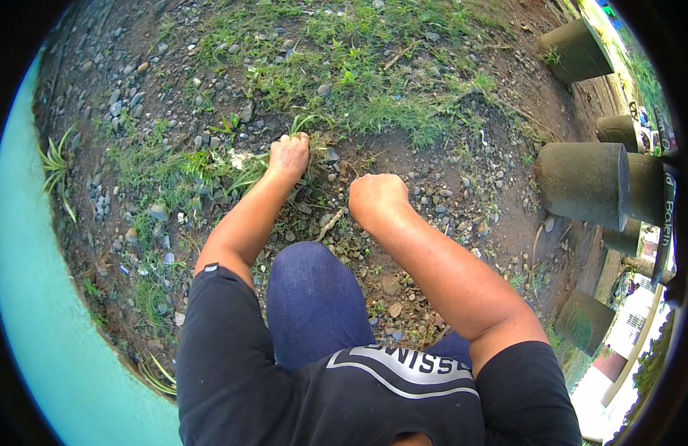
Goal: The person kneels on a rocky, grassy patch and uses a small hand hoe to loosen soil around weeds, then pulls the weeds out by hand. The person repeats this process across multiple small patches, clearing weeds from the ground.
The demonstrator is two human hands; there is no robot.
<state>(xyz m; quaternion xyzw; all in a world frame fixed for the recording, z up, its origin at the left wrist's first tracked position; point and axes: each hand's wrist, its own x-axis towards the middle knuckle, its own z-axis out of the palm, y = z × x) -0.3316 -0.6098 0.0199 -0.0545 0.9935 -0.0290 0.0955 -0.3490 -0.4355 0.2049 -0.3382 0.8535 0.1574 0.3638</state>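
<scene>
My left hand is closed around a tuft of long-bladed grass, whose leaves stick out above the fingers. More of the same leafy growth lies beside that wrist. To the right, my right hand is a fist, back of the hand up, over pebbly soil. Its fingers curl out of sight, so whether it holds anything is hidden. A short dry stick lies on the ground between my forearms, just beyond my bent knee in blue trousers.
A turquoise wall curves along the left, with spiky plants at its foot. Low grass and scattered stones cover the ground ahead. Several concrete cylinders stand at the right, with a pale building beyond.
</scene>
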